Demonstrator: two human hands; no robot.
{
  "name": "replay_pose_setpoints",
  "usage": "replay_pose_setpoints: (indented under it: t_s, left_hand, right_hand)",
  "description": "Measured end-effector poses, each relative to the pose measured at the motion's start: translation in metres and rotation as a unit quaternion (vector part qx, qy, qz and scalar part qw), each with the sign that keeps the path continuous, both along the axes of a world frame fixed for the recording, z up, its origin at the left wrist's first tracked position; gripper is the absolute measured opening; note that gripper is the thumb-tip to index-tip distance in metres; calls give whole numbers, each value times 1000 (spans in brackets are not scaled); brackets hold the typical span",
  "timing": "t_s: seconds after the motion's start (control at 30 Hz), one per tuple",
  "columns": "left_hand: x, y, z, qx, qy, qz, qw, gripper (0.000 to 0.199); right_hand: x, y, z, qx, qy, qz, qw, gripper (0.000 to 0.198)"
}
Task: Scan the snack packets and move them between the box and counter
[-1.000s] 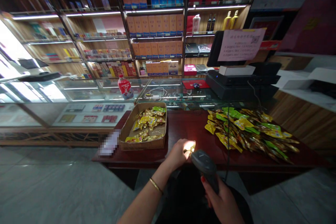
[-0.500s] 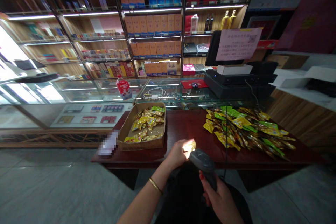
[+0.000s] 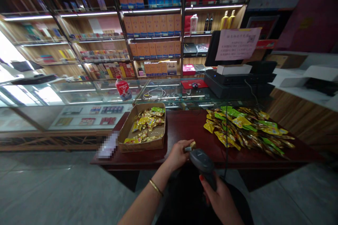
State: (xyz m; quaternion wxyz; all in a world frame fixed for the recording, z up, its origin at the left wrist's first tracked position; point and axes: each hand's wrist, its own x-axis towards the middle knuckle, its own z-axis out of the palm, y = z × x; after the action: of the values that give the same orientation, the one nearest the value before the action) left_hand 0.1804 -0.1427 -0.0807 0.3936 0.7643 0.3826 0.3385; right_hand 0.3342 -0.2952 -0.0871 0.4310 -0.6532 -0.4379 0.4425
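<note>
My left hand (image 3: pixel 179 154) is closed on a small snack packet (image 3: pixel 190 146), partly hidden by the fingers, over the front of the dark red table (image 3: pixel 182 126). Wrapped round the handle of a black barcode scanner (image 3: pixel 202 160) is my right hand (image 3: pixel 218 191). The scanner's head is close to the packet. To the left stands a shallow cardboard box (image 3: pixel 144 145) with yellow, gold and green packets (image 3: pixel 148 123) in it. On the right side of the table lies a big loose heap of similar packets (image 3: pixel 243 128).
A scanner cable (image 3: pixel 226 137) runs up past the heap. Behind the table stands a glass counter (image 3: pixel 89 91) with a red bottle (image 3: pixel 123 88), a mouse (image 3: pixel 194 85) and a black till (image 3: pixel 239 82). Shelves of boxes (image 3: pixel 153 24) line the back. A blurred white item (image 3: pixel 108 146) lies at the table's left end.
The bright scanner light on the packet has gone out. Both hands keep nearly the same place, and the whole view has shifted slightly.
</note>
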Motion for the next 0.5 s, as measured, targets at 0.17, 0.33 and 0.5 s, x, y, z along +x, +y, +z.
replay_pose_setpoints:
  t_s: [0.17, 0.33, 0.5]
  left_hand:
    - [15, 9, 6, -45, -79, 38, 995, 61]
    - [80, 31, 17, -163, -201, -8, 966, 59]
    - [194, 68, 32, -303, -193, -5, 933, 55]
  right_hand:
    - [6, -8, -2, 22, 10, -11, 1000, 58]
    - [17, -15, -22, -6, 18, -50, 999, 66]
    - [23, -13, -56, -13, 18, -135, 991, 81]
